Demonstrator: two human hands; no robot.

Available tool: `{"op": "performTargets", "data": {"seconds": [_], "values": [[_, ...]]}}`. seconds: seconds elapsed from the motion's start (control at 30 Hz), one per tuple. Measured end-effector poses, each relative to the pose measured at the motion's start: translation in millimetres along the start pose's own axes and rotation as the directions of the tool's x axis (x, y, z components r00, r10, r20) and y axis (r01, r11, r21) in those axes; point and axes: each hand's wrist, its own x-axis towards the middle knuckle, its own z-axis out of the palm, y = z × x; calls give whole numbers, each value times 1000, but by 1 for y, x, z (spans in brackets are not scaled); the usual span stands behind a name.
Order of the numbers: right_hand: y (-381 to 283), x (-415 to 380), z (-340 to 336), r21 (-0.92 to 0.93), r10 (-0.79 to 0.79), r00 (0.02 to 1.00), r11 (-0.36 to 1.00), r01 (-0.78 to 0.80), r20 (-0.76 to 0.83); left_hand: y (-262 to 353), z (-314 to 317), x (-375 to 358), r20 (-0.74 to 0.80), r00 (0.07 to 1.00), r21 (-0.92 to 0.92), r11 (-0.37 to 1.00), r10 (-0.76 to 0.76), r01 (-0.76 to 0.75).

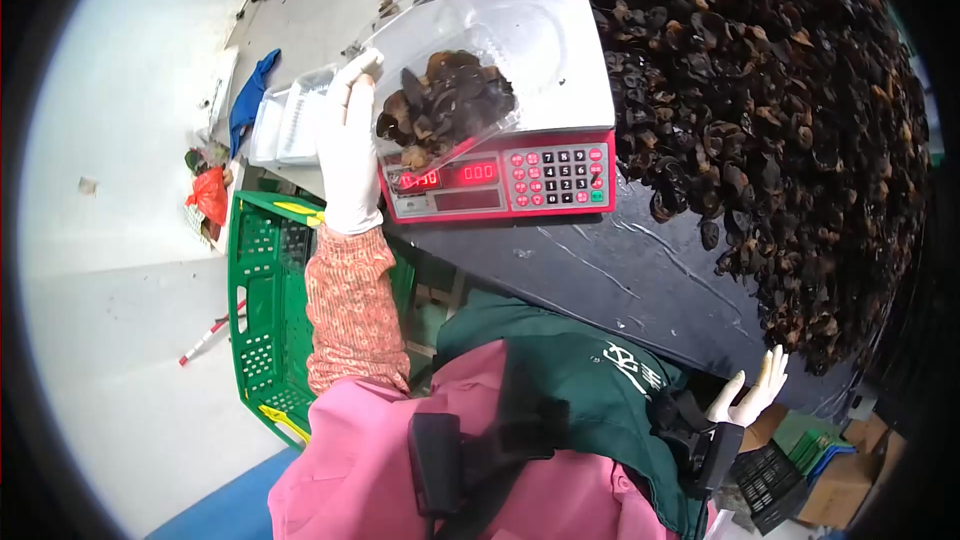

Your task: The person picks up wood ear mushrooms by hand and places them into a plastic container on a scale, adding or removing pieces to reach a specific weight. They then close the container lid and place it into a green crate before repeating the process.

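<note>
A red digital scale (pixel 560 180) with a silver weighing plate (pixel 570 50) stands on the dark table. On the plate's left part lies a clear plastic tray (pixel 495 45) holding dark brown, curled pieces (pixel 450 95). My left hand (pixel 350 145), in a white glove, is at the tray's left edge with its fingers closed on it. My right hand (pixel 750 395), also white-gloved, is off to the lower right near the table edge, fingers spread and holding nothing. The scale's red display is lit and partly covered by the tray.
A large heap of dark pieces (pixel 760 90) covers the table's right side. Stacked clear trays (pixel 290 125) and a blue cloth (pixel 250 100) lie at the left. A green crate (pixel 240 340) stands below them. Cardboard boxes (pixel 840 488) and a black crate (pixel 770 485) are at the lower right.
</note>
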Motion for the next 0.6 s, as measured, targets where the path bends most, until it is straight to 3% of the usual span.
{"op": "performTargets", "data": {"seconds": [0.27,0.3,0.37,0.4,0.5,0.6], "values": [[-42,65,24,160,-245,968,959,233,56,-13,-48,-20,-135,989,50,996,-61,68],[-48,70,26,164,-273,960,952,260,63,-14,-56,-22,-111,994,165,986,-6,25],[-57,78,34,197,-316,947,934,299,63,-20,-62,-32,-172,978,82,988,-116,132],[-64,83,36,198,-326,943,931,307,70,-18,-67,-37,-161,981,147,980,-112,136],[-75,97,50,215,-392,914,906,364,108,-30,-70,-50,-160,967,44,977,-197,207],[-103,118,67,261,-465,874,869,421,139,-27,-72,-58,-121,973,96,974,-194,206]]}}
